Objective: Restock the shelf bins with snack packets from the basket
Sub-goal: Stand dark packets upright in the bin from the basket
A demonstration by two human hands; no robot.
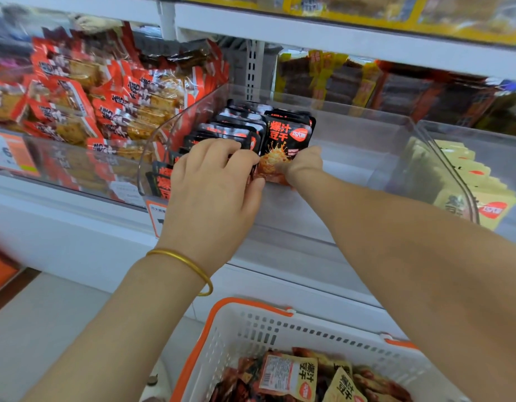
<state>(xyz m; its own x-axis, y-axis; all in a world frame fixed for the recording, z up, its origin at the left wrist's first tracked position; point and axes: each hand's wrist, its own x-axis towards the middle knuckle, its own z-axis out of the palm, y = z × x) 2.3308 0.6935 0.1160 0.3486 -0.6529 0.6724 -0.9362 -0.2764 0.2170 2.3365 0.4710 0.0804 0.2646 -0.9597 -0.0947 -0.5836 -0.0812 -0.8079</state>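
Snack packets (236, 134) being squared up in the clear shelf bin (361, 158).
Head view: the left hand (213, 184) curls over the black row, seemingly to hold it upright, while the right hand (304, 166) pinches the front packet (288, 140) by its lower edge to seat it; the basket (280, 323) below holds more packets.

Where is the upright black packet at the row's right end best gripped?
By its lower right corner, from the open right side of the clear bin: the black packet stands face-on against the row, left hand gripping that row; the right hand pinches exactly there.
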